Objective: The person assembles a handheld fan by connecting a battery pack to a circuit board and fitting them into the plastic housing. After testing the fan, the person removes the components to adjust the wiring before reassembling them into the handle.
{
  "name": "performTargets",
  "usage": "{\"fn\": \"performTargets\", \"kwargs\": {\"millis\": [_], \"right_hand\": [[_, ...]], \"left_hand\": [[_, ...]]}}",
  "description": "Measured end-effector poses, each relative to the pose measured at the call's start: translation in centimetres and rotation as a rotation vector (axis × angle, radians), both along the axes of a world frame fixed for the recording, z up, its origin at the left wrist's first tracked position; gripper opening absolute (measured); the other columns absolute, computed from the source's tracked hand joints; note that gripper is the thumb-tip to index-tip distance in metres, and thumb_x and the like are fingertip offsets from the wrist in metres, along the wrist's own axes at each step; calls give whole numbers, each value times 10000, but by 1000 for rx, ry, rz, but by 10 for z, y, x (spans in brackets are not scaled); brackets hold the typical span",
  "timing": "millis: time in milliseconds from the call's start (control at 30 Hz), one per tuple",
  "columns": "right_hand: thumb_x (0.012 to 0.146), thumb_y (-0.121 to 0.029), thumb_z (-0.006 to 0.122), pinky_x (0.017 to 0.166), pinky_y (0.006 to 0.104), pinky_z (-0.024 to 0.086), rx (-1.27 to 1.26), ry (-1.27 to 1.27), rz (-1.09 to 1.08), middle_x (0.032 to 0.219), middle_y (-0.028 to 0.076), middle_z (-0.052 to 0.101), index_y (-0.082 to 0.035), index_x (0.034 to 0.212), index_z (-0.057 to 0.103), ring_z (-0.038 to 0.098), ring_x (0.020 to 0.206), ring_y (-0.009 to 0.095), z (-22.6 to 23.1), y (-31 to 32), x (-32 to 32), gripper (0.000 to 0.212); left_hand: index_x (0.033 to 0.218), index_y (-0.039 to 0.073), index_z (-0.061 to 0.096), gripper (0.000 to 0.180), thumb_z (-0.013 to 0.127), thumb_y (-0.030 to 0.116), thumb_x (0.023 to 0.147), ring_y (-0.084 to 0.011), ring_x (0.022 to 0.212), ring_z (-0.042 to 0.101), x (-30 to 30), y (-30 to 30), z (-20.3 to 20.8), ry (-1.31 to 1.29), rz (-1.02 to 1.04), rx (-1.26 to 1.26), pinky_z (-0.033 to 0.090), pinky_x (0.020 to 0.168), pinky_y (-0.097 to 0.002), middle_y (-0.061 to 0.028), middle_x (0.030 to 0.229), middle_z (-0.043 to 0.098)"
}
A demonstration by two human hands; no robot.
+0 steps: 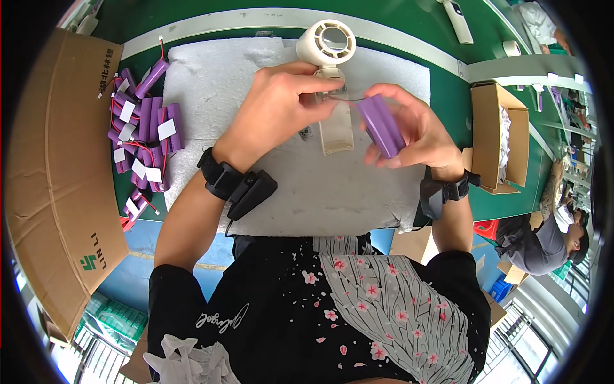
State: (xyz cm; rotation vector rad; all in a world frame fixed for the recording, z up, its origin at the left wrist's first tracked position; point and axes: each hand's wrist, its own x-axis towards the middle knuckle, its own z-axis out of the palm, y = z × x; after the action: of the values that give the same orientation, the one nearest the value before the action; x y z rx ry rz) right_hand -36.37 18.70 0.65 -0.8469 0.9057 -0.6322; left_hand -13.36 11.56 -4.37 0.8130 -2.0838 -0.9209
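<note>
A cream handheld fan (337, 125) lies with its round head away from me and its handle opened up. My left hand (275, 105) is closed at the upper part of the handle, thumb and index finger pinching the end of the battery's thin wire lead (348, 100). The plug itself is hidden by the fingers. My right hand (419, 131) grips a purple battery pack (382, 127) by its sides, tilted just right of the handle. Its lead stretches across to my left fingertips.
Beneath the fan is a white foam sheet (211, 83) on the green bench (451, 105). Purple battery packs (150, 118) with red wires are heaped at left, beside a large cardboard box (57, 166). An open carton (489, 137) stands at right. Another person (543, 246) sits farther right.
</note>
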Motion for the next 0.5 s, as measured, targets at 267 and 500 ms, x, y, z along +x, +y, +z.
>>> {"fn": "performTargets", "kwargs": {"millis": [267,500], "right_hand": [[515,-82,824,921,347,467,-336,144,-42,1198,105,543,-10,1287,483,582,1056,218,-21,-1,-3,846],[578,-51,815,958,335,448,-352,82,-38,1202,89,570,9,1277,508,594,993,174,-23,-2,-1,765]], "left_hand": [[987,81,741,283,706,42,709,-220,644,644,-1,1,1,1,0,-29,530,606,-299,-112,849,680],[1023,72,736,280,680,12,755,-108,584,598,-1,2,3,-21,-5,-18,496,561,-241,-78,864,700]]}}
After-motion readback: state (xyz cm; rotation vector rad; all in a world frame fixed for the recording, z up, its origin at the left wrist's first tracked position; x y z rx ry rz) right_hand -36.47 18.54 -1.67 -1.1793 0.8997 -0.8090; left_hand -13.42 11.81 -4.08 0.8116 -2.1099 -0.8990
